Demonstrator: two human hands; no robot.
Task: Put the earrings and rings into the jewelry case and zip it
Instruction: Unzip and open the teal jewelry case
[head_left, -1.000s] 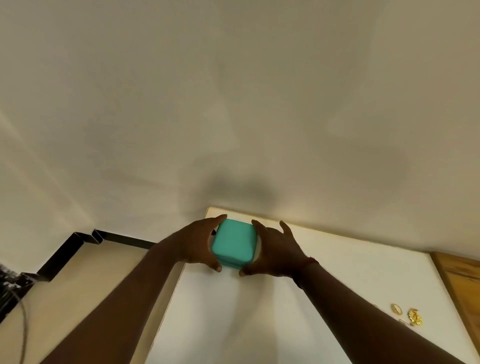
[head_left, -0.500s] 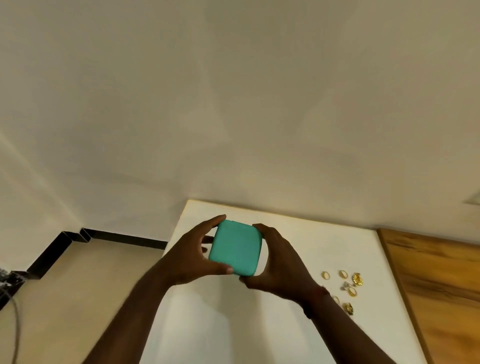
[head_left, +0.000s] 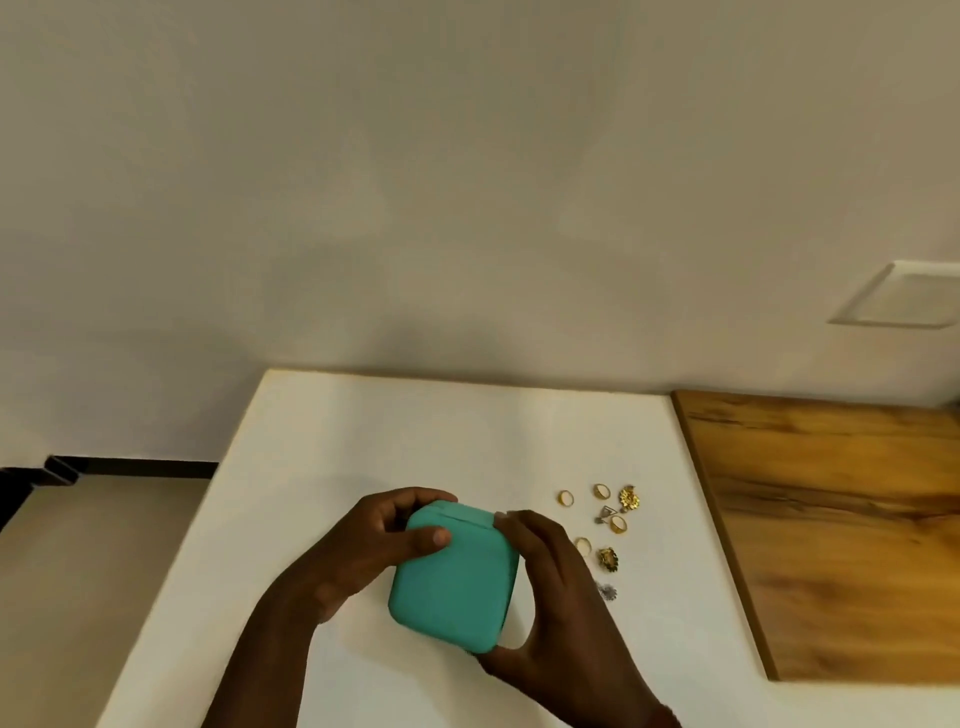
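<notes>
A closed teal jewelry case (head_left: 454, 577) is held above the white table (head_left: 363, 426) between both hands. My left hand (head_left: 374, 545) grips its left side, thumb across the lid and fingers curled over the top edge. My right hand (head_left: 561, 597) grips the right side and the lower corner. To the right of the case, several gold rings (head_left: 566, 498) and gold flower earrings (head_left: 629, 499) lie loose on the table, with a small silver earring (head_left: 606, 591) nearest my right hand.
A wooden board (head_left: 831, 519) adjoins the white table on the right. A plain wall rises behind, with a white wall plate (head_left: 904, 293) at the right. The floor and a dark skirting (head_left: 130, 465) show at the left.
Both hands brought the case from the far table corner toward me and tilted it. The view dropped, bringing the rings, earrings and wooden board fully into sight.
</notes>
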